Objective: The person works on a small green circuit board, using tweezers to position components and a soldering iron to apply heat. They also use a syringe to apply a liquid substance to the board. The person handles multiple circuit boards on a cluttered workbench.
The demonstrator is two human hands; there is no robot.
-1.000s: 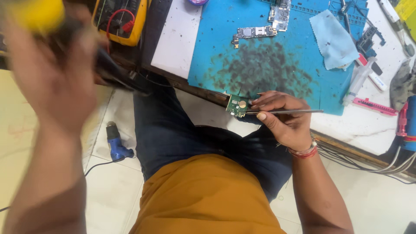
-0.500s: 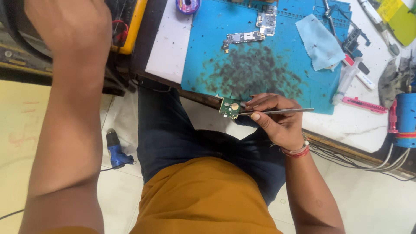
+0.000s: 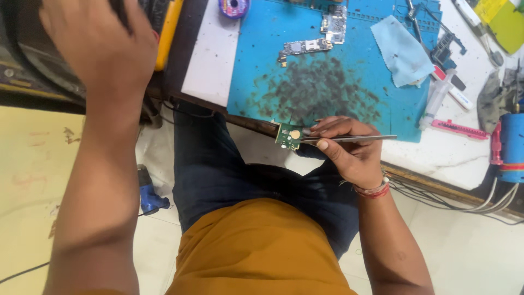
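Head view, looking down over the lap. Right hand [image 3: 349,150] pinches metal tweezers [image 3: 355,139] that grip a small green circuit board [image 3: 289,136] just off the near edge of the blue work mat [image 3: 262,65]. Left hand [image 3: 98,43] is raised at far left, over dark equipment. On the mat: a longer circuit board [image 3: 305,48] and a light blue cloth [image 3: 401,49]. The white counter [image 3: 210,60] carries the mat. A blue tool [image 3: 148,194] lies on the floor.

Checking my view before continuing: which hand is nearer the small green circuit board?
Right. The right hand holds tweezers gripping the small green circuit board at the table edge. The left hand is far off, raised over dark equipment.
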